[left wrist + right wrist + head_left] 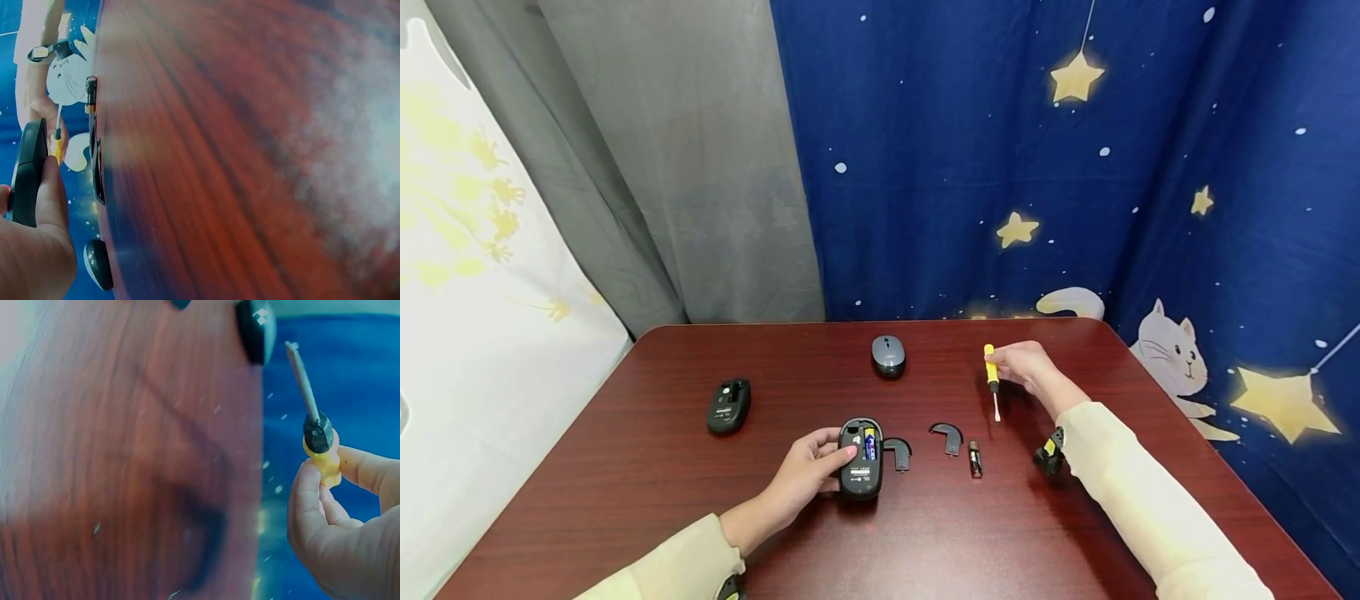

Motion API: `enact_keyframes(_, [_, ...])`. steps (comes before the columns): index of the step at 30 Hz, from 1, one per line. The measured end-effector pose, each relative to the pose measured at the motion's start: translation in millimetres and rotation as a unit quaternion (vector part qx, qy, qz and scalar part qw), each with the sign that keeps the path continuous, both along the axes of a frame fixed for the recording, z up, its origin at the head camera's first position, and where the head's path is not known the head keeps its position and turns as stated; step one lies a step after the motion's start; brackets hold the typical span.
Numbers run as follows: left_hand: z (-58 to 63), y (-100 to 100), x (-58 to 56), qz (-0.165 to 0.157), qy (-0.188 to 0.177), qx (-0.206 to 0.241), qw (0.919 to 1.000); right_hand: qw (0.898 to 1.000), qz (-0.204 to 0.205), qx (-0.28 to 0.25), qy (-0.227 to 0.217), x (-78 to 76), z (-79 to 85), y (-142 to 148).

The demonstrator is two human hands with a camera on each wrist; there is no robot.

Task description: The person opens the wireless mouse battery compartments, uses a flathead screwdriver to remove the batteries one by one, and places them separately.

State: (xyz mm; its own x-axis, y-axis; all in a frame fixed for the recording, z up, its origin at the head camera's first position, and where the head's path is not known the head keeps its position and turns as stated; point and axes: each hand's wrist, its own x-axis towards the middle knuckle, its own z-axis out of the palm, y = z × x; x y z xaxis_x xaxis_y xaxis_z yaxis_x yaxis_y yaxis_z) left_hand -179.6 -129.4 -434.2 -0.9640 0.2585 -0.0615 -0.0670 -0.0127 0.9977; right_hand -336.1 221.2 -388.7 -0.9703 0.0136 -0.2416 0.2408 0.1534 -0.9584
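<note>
My left hand (808, 468) grips a black computer mouse (861, 479), underside up, thumb across its face. In its opened bay lies a blue and yellow battery (870, 444). In the left wrist view the mouse (28, 169) appears edge-on, raised off the table. My right hand (1028, 367) pinches a yellow-handled screwdriver (992, 367) above the table, its shaft pointing down toward the near side. The right wrist view shows the screwdriver (322, 459) between thumb and fingers, its metal tip free. Two dark curved battery covers (953, 438) and a black battery (975, 459) lie between the hands.
Another black mouse (728, 406) lies bottom up with its bay open at the left. A grey mouse (889, 356) stands upright near the far edge of the brown table (805, 358). A blue star-patterned curtain (940, 167) hangs behind.
</note>
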Motion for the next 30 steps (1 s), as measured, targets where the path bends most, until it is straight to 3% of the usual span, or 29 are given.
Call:
enact_keyframes(12, [1.2, 2, 0.5, -0.006, -0.002, 0.003, 1.0, 0.996, -0.001, -0.076, 0.044, 32.1, 34.0, -28])
enact_keyframes(18, [1.3, 3, 1.0, -0.008, -0.003, 0.006, 0.9999, 0.99, 0.03, -0.112, 0.082, 52.4, 47.3, -49])
enact_keyframes(23, [1.0, 4, 1.2, -0.014, 0.001, 0.012, 0.9998, 0.979, 0.062, -0.145, 0.128, 68.8, 51.8, -67])
enact_keyframes(30, [1.1, 6, 1.6, -0.018, -0.004, 0.015, 0.9997, 0.975, 0.078, -0.143, 0.152, 84.4, 52.9, -87])
